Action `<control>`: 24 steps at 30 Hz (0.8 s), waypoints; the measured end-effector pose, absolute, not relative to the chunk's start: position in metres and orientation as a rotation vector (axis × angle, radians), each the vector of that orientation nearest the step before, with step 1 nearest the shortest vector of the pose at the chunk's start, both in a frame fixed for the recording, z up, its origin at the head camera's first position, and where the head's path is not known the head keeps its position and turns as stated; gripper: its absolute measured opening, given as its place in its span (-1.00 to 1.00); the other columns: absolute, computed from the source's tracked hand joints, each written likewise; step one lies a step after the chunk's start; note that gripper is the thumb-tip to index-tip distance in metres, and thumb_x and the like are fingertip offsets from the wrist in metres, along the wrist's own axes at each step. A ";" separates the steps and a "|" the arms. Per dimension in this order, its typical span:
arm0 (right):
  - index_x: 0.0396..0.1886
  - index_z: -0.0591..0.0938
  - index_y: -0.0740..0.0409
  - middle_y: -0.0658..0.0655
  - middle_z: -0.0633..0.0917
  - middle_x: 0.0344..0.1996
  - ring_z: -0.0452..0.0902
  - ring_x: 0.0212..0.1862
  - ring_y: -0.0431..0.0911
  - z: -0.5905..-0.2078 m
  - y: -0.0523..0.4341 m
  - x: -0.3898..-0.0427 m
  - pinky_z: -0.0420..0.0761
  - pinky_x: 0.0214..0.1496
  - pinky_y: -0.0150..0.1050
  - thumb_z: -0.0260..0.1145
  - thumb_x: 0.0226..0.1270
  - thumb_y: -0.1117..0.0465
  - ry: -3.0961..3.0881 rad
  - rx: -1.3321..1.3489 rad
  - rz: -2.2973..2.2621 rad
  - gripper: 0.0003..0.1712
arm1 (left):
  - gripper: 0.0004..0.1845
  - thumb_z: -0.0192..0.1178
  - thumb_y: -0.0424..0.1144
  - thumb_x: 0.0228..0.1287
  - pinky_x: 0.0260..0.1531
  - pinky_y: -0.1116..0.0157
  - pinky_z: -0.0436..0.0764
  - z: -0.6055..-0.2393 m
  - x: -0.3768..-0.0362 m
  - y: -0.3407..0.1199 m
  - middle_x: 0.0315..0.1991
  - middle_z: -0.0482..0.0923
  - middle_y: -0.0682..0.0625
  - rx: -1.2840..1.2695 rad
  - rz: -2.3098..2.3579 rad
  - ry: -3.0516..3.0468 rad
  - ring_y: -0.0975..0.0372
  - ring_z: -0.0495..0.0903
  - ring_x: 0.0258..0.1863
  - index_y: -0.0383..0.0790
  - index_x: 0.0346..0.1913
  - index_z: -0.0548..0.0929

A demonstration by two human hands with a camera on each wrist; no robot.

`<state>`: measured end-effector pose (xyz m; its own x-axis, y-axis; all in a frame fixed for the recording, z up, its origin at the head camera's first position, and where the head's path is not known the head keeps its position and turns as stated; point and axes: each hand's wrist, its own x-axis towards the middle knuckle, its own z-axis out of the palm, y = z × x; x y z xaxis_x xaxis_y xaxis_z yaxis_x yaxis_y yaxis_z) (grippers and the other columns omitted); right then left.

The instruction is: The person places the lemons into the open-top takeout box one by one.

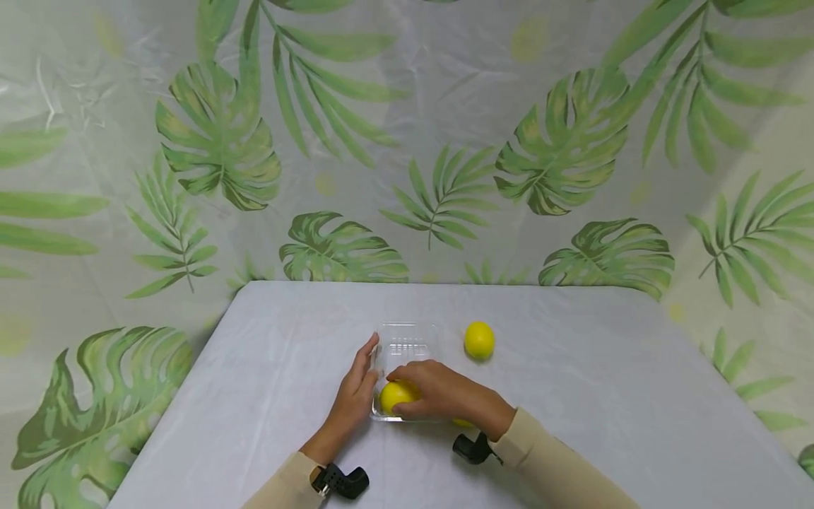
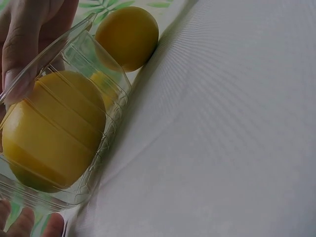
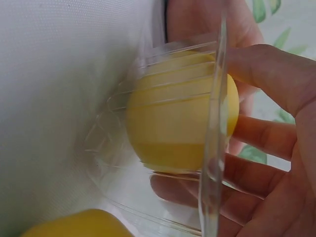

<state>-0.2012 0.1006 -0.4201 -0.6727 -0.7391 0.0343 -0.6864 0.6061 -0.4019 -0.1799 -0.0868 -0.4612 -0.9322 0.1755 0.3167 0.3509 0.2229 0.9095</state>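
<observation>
Yellow lemon (image 1: 396,395) sits inside clear plastic tray (image 1: 407,341).

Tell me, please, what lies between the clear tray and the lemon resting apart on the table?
Only bare white tablecloth separates the clear tray from the loose lemon, as the head view shows.

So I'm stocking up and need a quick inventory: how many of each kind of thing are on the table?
Lemons: 3 (one in the tray, one beyond it, one mostly hidden under the right hand, at)
Tray: 1
Total: 4
</observation>
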 end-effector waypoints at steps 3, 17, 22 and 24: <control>0.11 0.62 0.16 0.01 0.68 -0.01 0.54 -0.09 -0.22 -0.419 0.102 -0.202 0.52 0.01 -0.34 0.39 0.20 -0.02 2.690 -1.188 -0.584 -0.46 | -0.43 -0.16 -0.53 0.38 0.36 0.08 0.08 -0.466 -0.181 -0.087 0.47 0.11 -0.19 -0.516 -1.808 -2.319 -0.01 0.12 0.44 -0.34 0.45 0.16; 0.18 0.57 0.18 0.09 0.64 0.08 0.58 0.02 -0.02 -0.405 0.124 -0.199 0.57 0.09 -0.20 0.37 0.25 0.05 2.646 -1.186 -0.777 -0.47 | -0.40 -0.12 -0.51 0.40 0.36 0.11 0.09 -0.499 -0.204 -0.090 0.48 0.12 -0.13 -0.537 -1.793 -2.264 0.07 0.13 0.44 -0.18 0.48 0.16; 0.17 0.57 0.13 0.06 0.64 0.07 0.59 0.01 -0.01 -0.404 0.134 -0.194 0.60 0.05 -0.12 0.36 0.26 0.08 2.656 -1.177 -0.835 -0.50 | -0.39 -0.10 -0.53 0.39 0.34 0.08 0.15 -0.494 -0.199 -0.087 0.47 0.12 -0.14 -0.502 -1.746 -2.313 0.03 0.16 0.43 -0.22 0.47 0.15; 0.17 0.57 0.10 0.03 0.64 0.07 0.60 0.00 0.00 -0.404 0.138 -0.191 0.61 0.04 -0.09 0.36 0.27 0.08 2.665 -1.175 -0.860 -0.51 | -0.38 -0.09 -0.55 0.37 0.33 0.07 0.16 -0.488 -0.194 -0.086 0.47 0.12 -0.15 -0.488 -1.761 -2.321 0.02 0.16 0.43 -0.22 0.47 0.15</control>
